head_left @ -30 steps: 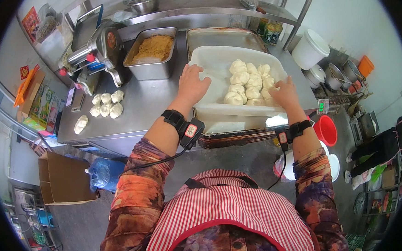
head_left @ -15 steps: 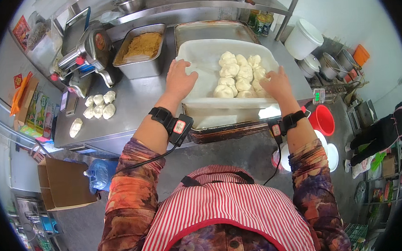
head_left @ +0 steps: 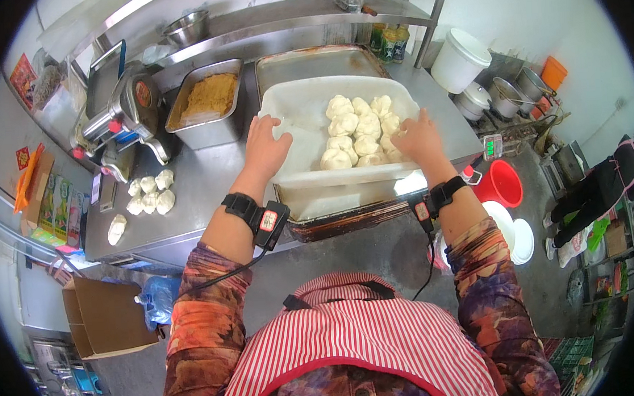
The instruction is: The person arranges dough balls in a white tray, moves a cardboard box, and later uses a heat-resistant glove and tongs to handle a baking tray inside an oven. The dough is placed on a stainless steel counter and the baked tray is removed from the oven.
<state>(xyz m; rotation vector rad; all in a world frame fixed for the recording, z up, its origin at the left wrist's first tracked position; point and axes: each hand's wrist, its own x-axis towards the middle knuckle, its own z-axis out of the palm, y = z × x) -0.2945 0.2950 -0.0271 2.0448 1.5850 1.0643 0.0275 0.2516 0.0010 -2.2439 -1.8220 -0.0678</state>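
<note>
A shallow white plastic tub (head_left: pixel 291 138) lies across dark-edged metal baking trays (head_left: pixel 332 201) on the steel counter. My left hand (head_left: pixel 264 147) grips its left rim, thumb toward the inside and fingers over the edge. At the opposite rim my right hand (head_left: pixel 419 142) holds on, its fingertips close to the nearest dough and partly hidden. Several pale, lumpy dough balls (head_left: pixel 360 130) sit packed together in the tub's right half. Both wrists wear black straps with small boxes and cables.
Left on the counter stand a steel pan (head_left: pixel 215 128) of yellow-brown crumbly mass, a roller machine (head_left: pixel 126 111) and several small dough pieces (head_left: pixel 150 192). A shelf (head_left: pixel 277 19) runs behind. On the right are a white bucket (head_left: pixel 461 62), a red bucket (head_left: pixel 501 184) and a person (head_left: pixel 599 188).
The whole view has shifted slightly, putting the counter lower and further left in the picture. Both hands keep their hold on the tub, which stays in place on the trays.
</note>
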